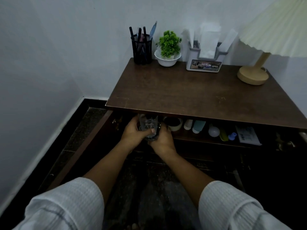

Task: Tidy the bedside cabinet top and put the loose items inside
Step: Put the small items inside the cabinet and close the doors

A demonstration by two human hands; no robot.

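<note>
Pale walls meet in a corner behind the dark wooden cabinet top (pixel 191 95). Just under its front edge, the fingers of the left hand (pixel 132 131) curl round the left side of a clear glass tumbler (pixel 148 125). The right hand (pixel 162 139) wraps its lower right side, so both hands grasp it upright at the left end of the inner shelf (pixel 199 138). Both bare forearms converge forward from white sleeves (pixel 69 205).

Further right on the shelf lie a tape roll (pixel 174 125), a white tube (pixel 188 124), a teal tube (pixel 198 126) and a bulb (pixel 214 131). On top, along the wall, stand a mesh pen holder (pixel 142 50), a potted plant (pixel 168 47), a tissue organiser (pixel 205 63) and a lamp (pixel 253 74).
</note>
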